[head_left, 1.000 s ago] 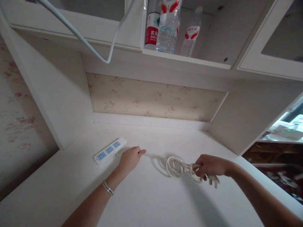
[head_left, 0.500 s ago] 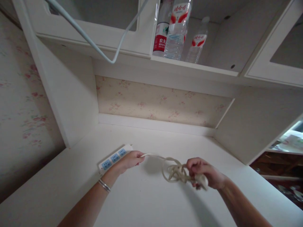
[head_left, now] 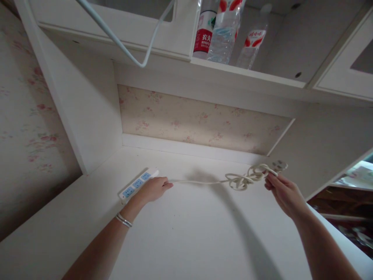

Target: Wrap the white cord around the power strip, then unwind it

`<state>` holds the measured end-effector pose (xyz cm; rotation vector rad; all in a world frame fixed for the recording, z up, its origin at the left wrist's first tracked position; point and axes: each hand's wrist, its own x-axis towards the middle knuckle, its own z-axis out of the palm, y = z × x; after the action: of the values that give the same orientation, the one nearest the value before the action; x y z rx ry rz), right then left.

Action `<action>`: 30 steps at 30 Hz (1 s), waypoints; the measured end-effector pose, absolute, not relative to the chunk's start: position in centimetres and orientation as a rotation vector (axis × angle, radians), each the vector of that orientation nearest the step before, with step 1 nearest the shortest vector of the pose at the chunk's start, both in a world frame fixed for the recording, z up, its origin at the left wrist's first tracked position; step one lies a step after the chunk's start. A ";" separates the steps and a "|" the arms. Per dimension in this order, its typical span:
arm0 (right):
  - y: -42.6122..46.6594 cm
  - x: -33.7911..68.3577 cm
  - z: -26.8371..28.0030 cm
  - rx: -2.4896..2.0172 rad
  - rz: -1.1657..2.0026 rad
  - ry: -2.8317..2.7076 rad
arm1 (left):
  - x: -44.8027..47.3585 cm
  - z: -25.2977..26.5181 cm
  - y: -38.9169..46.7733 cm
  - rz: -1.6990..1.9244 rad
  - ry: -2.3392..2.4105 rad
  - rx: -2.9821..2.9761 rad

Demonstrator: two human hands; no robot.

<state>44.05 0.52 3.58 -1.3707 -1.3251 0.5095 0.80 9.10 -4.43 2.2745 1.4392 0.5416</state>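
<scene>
A white power strip point(head_left: 137, 184) with blue sockets lies on the white desktop at the left. Close beside it my left hand point(head_left: 155, 188) pinches the strip's white cord point(head_left: 201, 182) near where it leaves the strip. The cord stretches to the right into a loose tangled bundle point(head_left: 240, 181). My right hand point(head_left: 281, 190) is closed on the cord at the right end of this bundle, raised above the desktop. Just past its fingers the plug point(head_left: 279, 166) sticks up with its prongs showing.
Overhead, a white cabinet shelf point(head_left: 247, 74) holds several plastic bottles point(head_left: 223, 39). A pale blue cable point(head_left: 125, 50) hangs in front of the cabinet at upper left. White side panels point(head_left: 84, 109) flank the desktop point(head_left: 189, 241), and a dark shelf with items lies at far right.
My right hand has moved right and up with the bundle and plug, and the cord between my hands is longer. The left hand keeps its hold. The view has shifted slightly.
</scene>
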 end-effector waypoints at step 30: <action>3.0 33.3 8.1 -0.473 1.115 -0.745 | 2.7 -6.2 10.7 0.572 0.866 1.900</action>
<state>33.31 3.02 8.09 -0.4727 -0.7450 1.1148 2.69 10.71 -6.21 1.9000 0.8657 0.5724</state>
